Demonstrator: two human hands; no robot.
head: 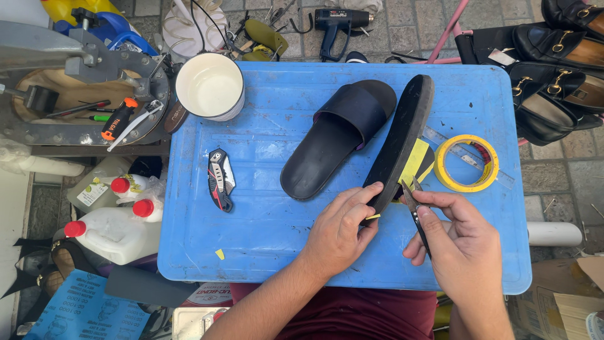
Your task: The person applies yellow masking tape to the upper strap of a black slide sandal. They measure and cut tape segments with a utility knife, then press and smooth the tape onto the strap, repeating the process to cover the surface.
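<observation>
Gripping: left hand (343, 230), near the bench's near edge, fingers clamped on the near end of a slide (402, 138) stood on its side edge, thumb under, fingertips over the sole.
Pinching: right hand (462, 242), just beside the left, toward the near right corner, fingers closed round small snips (415, 214), blades pointing at the slide's near end.
Tape strip: yellow, (415, 162) stuck along the held slide's far face, showing just right of its edge; a small yellow sliver at the left fingertips.
Held slide: black, tilted, running from mid-bench near the hands out toward the far edge, right of centre.
Second slide: black (336, 135), flat, strap up, just left of the held one, apart from it.
Scrap: yellow bit (219, 254) near the near left corner.
Knife: folding (221, 179), black and red, shut, left of centre.
Tape roll: yellow (467, 163), flat near the right edge, lying on a clear ruler (440, 137).
Cup: white (210, 85), at the far left corner, overhanging the edge.
Bench: blue plastic board (270, 239), scuffed.
Off bench: red-capped bottles (119, 208) left; black loafers (553, 75) far right; heat gun (340, 25) beyond the far edge.
</observation>
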